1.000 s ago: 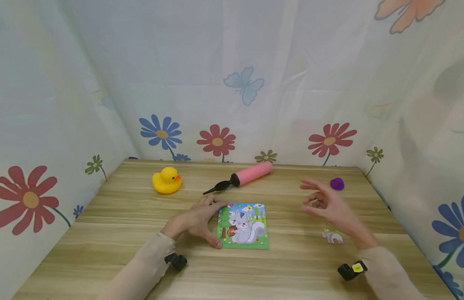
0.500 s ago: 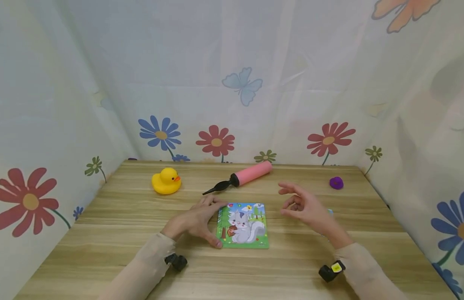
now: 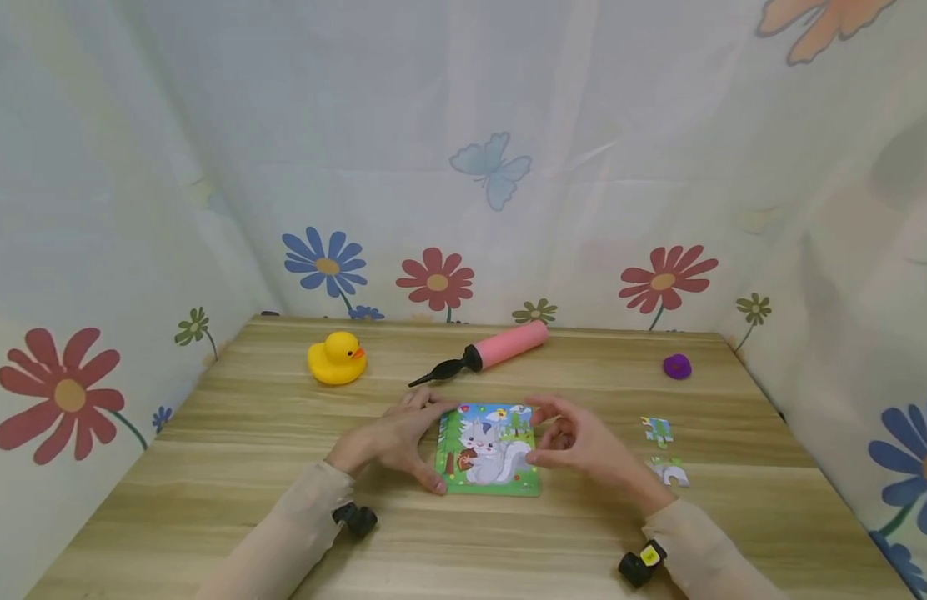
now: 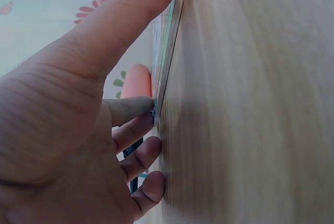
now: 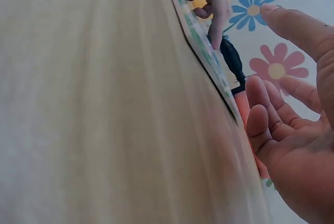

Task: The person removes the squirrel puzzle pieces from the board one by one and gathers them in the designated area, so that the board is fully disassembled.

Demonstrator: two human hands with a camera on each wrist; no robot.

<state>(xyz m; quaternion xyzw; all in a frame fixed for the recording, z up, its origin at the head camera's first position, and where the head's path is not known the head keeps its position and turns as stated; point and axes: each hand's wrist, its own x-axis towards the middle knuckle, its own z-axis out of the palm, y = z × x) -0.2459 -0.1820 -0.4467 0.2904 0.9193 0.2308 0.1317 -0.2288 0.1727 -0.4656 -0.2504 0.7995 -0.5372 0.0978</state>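
Note:
A square jigsaw puzzle board (image 3: 486, 454) with a grey squirrel picture lies on the wooden table. My left hand (image 3: 399, 442) grips its left side, thumb at the near left corner and fingertips at the far left corner. In the left wrist view, the thumb and forefinger of the left hand (image 4: 104, 78) meet the board's edge. At the board's right edge, my right hand (image 3: 583, 442) hovers with thumb and fingers apart. The right wrist view shows nothing between the fingers of the right hand (image 5: 297, 125); whether a fingertip touches the board is unclear.
Two loose groups of puzzle pieces, one blue and green (image 3: 658, 430) and one grey and white (image 3: 670, 474), lie to the right. Behind stand a yellow rubber duck (image 3: 337, 360), a pink and black balloon pump (image 3: 508, 345) and a small purple object (image 3: 677, 367).
My right hand has travelled left, from above the loose pieces to the board's right edge, uncovering those pieces. The left hand has stayed at the board's left side.

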